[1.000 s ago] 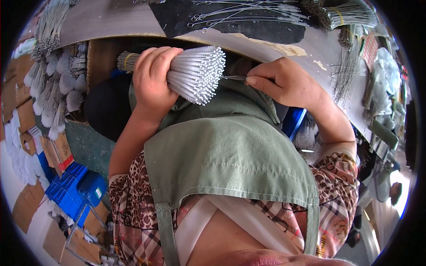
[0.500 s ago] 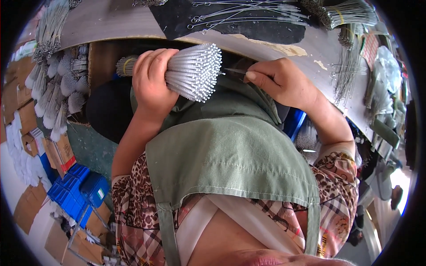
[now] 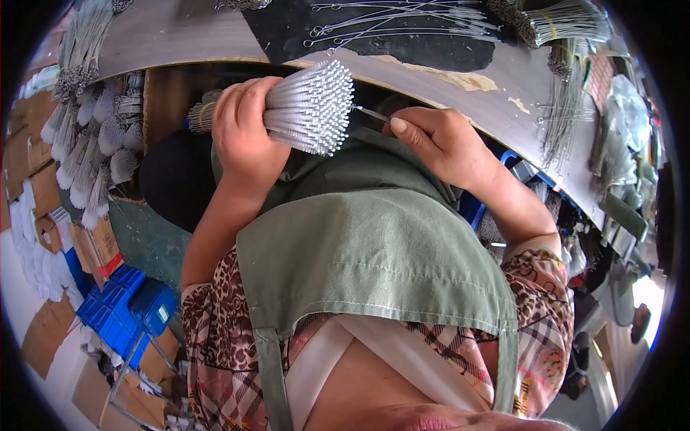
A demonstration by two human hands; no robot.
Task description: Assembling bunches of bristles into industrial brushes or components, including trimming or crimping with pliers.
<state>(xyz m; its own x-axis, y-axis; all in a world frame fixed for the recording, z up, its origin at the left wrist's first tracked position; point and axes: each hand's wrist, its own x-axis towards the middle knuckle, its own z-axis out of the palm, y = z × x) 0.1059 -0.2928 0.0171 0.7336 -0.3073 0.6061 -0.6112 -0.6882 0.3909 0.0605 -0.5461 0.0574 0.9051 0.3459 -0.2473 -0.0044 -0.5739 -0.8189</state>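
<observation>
My left hand (image 3: 244,136) is wrapped around a thick bundle of thin silver wire rods (image 3: 309,108), its cut ends fanned out toward the right. My right hand (image 3: 438,144) pinches a single thin rod (image 3: 371,113) between thumb and fingers, its other end touching the face of the bundle. Both hands hover over my lap, which a green apron (image 3: 374,244) covers, just below the workbench edge (image 3: 460,90).
Loose looped wires (image 3: 402,21) lie on a dark mat on the bench; tied wire bundles (image 3: 560,21) sit at the top right. White brush heads (image 3: 93,158) hang in rows at left. Blue plastic crates (image 3: 122,309) and cardboard boxes stand on the floor at lower left.
The bundle in my left hand has shifted slightly up and toward the right. My right hand moved a little up along the bench edge, still pinching the single rod.
</observation>
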